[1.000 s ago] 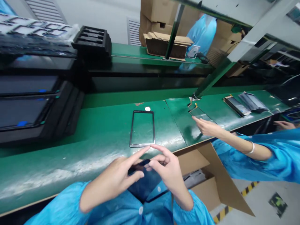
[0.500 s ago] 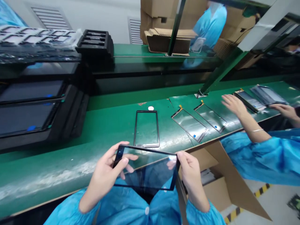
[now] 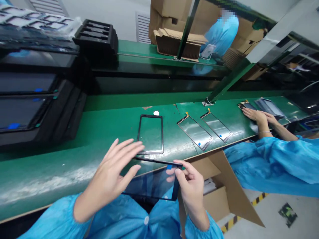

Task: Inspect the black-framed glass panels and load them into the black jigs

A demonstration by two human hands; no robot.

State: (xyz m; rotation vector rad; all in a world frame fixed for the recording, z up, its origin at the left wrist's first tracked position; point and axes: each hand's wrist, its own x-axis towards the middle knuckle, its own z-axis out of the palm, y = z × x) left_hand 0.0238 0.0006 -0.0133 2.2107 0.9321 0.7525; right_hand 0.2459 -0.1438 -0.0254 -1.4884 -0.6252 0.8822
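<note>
The right hand (image 3: 191, 192) pinches a glass panel (image 3: 152, 184) at 6 o'clock; the left hand (image 3: 107, 179) is open, fingers spread. A second panel (image 3: 150, 134) lies on the surface (image 3: 62, 159) at 12 o'clock, a third panel (image 3: 194, 132) and fourth panel (image 3: 215, 126) at 1 o'clock.

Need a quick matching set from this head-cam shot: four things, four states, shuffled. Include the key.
Things:
1. Right hand
2. Left hand
3. Black-framed panel
4. Co-worker's hands

States:
A. Lying flat on the green bench
B. Open, fingers spread
C. At the far right of the bench
D. Pinching the edge of a dark glass panel

Pairs: 1-D, 2-B, 3-A, 4-C
</note>
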